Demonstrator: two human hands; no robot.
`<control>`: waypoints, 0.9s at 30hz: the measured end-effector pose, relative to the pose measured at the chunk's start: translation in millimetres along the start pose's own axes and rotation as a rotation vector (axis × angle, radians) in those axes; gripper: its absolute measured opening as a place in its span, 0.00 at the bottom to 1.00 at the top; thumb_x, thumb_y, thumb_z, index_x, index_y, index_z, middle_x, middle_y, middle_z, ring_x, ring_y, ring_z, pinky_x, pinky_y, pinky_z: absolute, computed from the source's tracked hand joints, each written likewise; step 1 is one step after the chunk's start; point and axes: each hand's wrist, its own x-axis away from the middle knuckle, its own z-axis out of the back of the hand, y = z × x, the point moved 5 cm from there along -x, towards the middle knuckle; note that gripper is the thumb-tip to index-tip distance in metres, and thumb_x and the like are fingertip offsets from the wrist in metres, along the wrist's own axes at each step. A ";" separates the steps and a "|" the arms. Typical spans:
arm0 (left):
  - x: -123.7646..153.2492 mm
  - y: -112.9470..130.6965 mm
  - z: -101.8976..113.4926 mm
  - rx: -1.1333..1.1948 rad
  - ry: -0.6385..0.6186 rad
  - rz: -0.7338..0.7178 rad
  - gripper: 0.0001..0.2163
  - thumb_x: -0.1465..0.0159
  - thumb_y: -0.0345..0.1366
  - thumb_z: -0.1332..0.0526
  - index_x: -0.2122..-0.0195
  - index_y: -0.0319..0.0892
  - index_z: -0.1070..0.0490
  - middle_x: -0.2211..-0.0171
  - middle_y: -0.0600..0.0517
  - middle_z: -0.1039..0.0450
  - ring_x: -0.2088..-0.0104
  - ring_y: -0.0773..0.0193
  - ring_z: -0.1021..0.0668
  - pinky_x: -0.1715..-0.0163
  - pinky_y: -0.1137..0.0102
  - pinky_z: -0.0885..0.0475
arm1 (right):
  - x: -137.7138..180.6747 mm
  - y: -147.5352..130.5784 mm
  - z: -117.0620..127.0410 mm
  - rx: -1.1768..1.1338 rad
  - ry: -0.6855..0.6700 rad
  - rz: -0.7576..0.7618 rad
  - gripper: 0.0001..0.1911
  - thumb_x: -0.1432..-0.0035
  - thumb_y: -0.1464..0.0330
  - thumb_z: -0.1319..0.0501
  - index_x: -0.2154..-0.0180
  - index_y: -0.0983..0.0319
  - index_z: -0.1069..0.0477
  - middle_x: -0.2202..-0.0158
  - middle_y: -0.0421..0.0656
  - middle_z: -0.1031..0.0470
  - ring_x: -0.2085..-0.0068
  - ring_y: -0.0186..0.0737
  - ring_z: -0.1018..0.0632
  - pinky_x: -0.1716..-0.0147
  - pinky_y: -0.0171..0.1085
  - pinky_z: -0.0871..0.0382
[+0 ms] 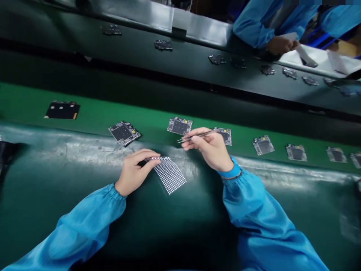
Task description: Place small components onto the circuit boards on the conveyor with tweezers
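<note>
My left hand [135,169] pinches the near-left corner of a dark sheet covered in small white squares [169,174], which lies on the dark green table. My right hand [210,148] is closed on a pair of metal tweezers [194,136], tips pointing left, just above the sheet's far edge. Both arms wear blue sleeves. Several small circuit boards lie in a row on the green belt just beyond my hands; the nearest ones are a board [179,125] beside the tweezer tips and a tilted board [124,133] to the left.
A black flat board [62,110] lies far left on the green belt [93,113]. A second, darker belt [183,56] behind carries more boards. A co-worker in blue sleeves has a hand [280,45] at the top right, by white sheets.
</note>
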 end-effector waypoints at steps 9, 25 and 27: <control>-15.0 -27.8 42.5 -0.178 0.144 0.029 0.05 0.37 0.39 0.29 0.63 0.45 0.17 0.62 0.51 0.16 0.59 0.59 0.16 0.54 0.65 0.21 | -0.2 1.6 27.2 -0.055 0.100 0.004 0.17 0.42 0.59 0.26 0.59 0.63 0.23 0.65 0.46 0.16 0.66 0.42 0.14 0.64 0.41 0.15; -30.5 13.4 -53.5 0.135 -0.136 -0.079 0.01 0.36 0.33 0.30 0.64 0.43 0.18 0.65 0.52 0.17 0.64 0.66 0.17 0.61 0.71 0.21 | 20.9 -4.6 -2.8 0.187 0.075 0.074 0.08 0.43 0.66 0.26 0.65 0.64 0.18 0.64 0.45 0.17 0.69 0.38 0.17 0.65 0.39 0.18; -30.5 14.0 -53.1 0.133 -0.139 -0.086 0.01 0.36 0.33 0.30 0.63 0.43 0.18 0.65 0.51 0.17 0.64 0.65 0.17 0.61 0.71 0.21 | 20.0 -4.1 -4.0 0.190 0.071 0.064 0.07 0.43 0.66 0.26 0.66 0.64 0.18 0.65 0.44 0.17 0.70 0.36 0.18 0.67 0.37 0.18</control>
